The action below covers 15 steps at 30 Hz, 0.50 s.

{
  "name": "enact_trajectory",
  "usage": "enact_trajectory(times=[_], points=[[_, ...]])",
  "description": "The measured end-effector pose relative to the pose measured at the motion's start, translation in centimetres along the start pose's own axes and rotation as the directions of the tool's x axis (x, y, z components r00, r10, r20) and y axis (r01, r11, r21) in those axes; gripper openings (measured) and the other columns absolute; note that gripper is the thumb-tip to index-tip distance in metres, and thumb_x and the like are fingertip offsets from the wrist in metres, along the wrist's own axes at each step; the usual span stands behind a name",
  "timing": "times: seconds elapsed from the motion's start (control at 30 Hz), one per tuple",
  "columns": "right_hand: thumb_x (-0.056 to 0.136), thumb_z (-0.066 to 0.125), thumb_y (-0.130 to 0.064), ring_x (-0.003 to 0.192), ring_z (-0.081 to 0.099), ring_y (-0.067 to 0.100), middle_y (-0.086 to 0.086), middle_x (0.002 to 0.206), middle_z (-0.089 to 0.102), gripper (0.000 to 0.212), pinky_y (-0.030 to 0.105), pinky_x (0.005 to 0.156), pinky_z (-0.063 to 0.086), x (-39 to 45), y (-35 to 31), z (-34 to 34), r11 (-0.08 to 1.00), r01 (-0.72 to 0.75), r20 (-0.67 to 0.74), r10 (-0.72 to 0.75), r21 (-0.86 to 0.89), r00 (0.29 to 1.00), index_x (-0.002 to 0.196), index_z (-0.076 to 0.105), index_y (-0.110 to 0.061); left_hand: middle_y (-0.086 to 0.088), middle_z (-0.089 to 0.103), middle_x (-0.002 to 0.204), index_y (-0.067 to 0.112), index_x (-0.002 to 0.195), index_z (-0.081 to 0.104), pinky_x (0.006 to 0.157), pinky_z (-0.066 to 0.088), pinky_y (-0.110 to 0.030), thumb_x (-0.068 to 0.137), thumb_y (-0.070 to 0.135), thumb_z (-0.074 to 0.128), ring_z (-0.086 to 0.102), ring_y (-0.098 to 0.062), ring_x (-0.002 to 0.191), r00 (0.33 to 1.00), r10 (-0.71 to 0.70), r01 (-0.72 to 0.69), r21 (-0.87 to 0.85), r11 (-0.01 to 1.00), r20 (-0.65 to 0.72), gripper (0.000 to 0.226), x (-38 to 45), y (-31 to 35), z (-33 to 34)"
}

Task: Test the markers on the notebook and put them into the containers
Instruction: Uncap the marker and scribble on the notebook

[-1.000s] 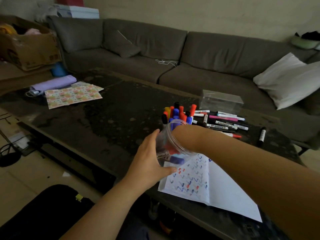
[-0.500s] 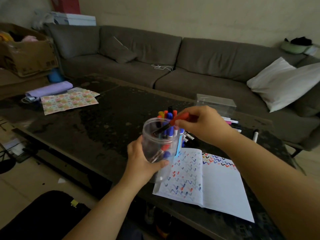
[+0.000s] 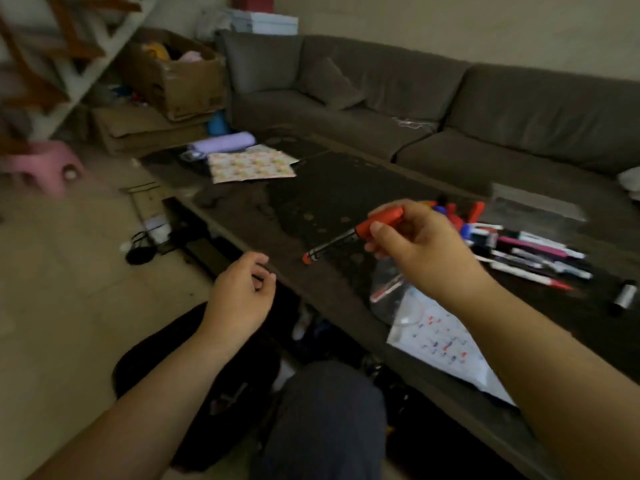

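Pinching an uncapped orange marker (image 3: 349, 235) mid-frame, right hand (image 3: 414, 245) could smear ink — left hand (image 3: 240, 292) hangs loose, empty.

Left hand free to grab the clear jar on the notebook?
Probably yes. The left hand holds nothing, and the clear jar lies close, though the right hand and its red marker hover above it.

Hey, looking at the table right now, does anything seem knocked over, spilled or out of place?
Yes. The clear jar seems to lie tipped on the notebook, under the right hand, which holds a red marker. Loose markers lie scattered on the table. Blur hides finer detail.
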State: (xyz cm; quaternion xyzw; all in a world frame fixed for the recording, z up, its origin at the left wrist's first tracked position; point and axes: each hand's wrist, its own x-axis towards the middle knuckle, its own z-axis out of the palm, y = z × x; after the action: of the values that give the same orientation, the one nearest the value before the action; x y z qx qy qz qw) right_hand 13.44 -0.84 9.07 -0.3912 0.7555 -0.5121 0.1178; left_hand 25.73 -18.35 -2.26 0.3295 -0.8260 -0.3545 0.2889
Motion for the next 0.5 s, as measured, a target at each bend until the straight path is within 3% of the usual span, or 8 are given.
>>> enact_trajectory(times=[0.07,0.13,0.23,0.3,0.37,0.43,0.5], points=[[0.093,0.057,-0.016,0.077,0.068,0.011,0.0,0.084,0.071,0.008,0.026,0.077,0.056,0.4,0.5,4.5,0.998,-0.02,0.112,0.027,-0.063,0.993,0.094,0.059,-0.024,0.017,0.053,0.077,0.014,0.115,0.054,0.072,0.045,-0.028,0.089,0.013,0.057,0.058,-0.011,0.074,0.998,-0.021,0.024,0.039,0.999,-0.059,0.026,-1.1,-2.8,-3.1],[0.093,0.057,-0.022,0.077,0.067,0.012,-0.004,0.082,0.07,0.005,0.028,0.075,0.055,0.9,1.3,8.6,0.985,-0.041,0.222,0.078,-0.167,0.972,0.093,0.06,-0.025,0.019,0.051,0.077,0.014,0.115,0.054,0.071,0.042,-0.026,0.089,0.01,0.056,0.052,-0.002,0.067,0.992,-0.032,0.04,0.065,0.997,-0.124,0.026,-2.2,-5.1,-5.9],[0.095,0.053,-0.024,0.071,0.065,0.006,-0.005,0.091,0.068,0.017,0.023,0.067,0.053,1.3,2.2,14.0,0.965,-0.064,0.39,0.162,-0.253,0.906,0.11,0.059,-0.021,0.017,0.051,0.078,0.013,0.116,0.054,0.072,0.042,-0.027,0.088,0.009,0.056,0.05,-0.005,0.066,0.978,-0.083,0.097,0.062,0.993,-0.189,0.027,-3.4,-7.9,-8.6],[0.097,0.051,-0.025,0.09,0.062,0.007,0.002,0.119,0.062,0.041,0.024,0.079,0.048,1.4,2.9,16.5,0.932,-0.03,0.542,0.236,-0.361,0.806,0.136,0.044,-0.017,0.015,0.052,0.08,0.015,0.117,0.054,0.071,0.04,-0.025,0.089,0.011,0.055,0.049,-0.003,0.067,0.971,-0.134,0.146,0.046,0.988,-0.199,0.028,-3.8,-8.9,-9.5],[0.097,0.051,-0.028,0.117,0.052,0.016,0.002,0.139,0.048,0.058,0.023,0.089,0.041,1.4,3.6,17.8,0.892,0.008,0.625,0.31,-0.452,0.716,0.147,0.027,-0.017,0.015,0.053,0.082,0.016,0.117,0.054,0.071,0.039,-0.025,0.089,0.012,0.055,0.05,-0.002,0.069,0.969,-0.152,0.161,0.03,0.987,-0.194,0.028,-4.1,-9.3,-9.9],[0.096,0.053,-0.029,0.116,0.051,0.016,0.001,0.133,0.05,0.055,0.021,0.088,0.041,1.3,3.8,17.7,0.895,0.024,0.61,0.284,-0.446,0.74,0.145,0.031,-0.017,0.014,0.055,0.083,0.019,0.112,0.055,0.068,0.039,-0.023,0.09,0.015,0.055,0.051,-0.001,0.071,0.977,-0.123,0.133,0.044,0.99,-0.171,0.023,-4.1,-9.0,-9.8],[0.094,0.055,-0.026,0.099,0.057,0.014,-0.001,0.113,0.057,0.043,0.024,0.084,0.047,1.3,3.7,16.7,0.919,0.041,0.562,0.204,-0.392,0.801,0.134,0.045,-0.013,0.016,0.057,0.08,0.023,0.102,0.058,0.064,0.039,-0.019,0.09,0.021,0.056,0.053,0.001,0.072,0.99,-0.069,0.078,0.069,0.995,-0.126,0.012,-3.9,-8.2,-9.2]])
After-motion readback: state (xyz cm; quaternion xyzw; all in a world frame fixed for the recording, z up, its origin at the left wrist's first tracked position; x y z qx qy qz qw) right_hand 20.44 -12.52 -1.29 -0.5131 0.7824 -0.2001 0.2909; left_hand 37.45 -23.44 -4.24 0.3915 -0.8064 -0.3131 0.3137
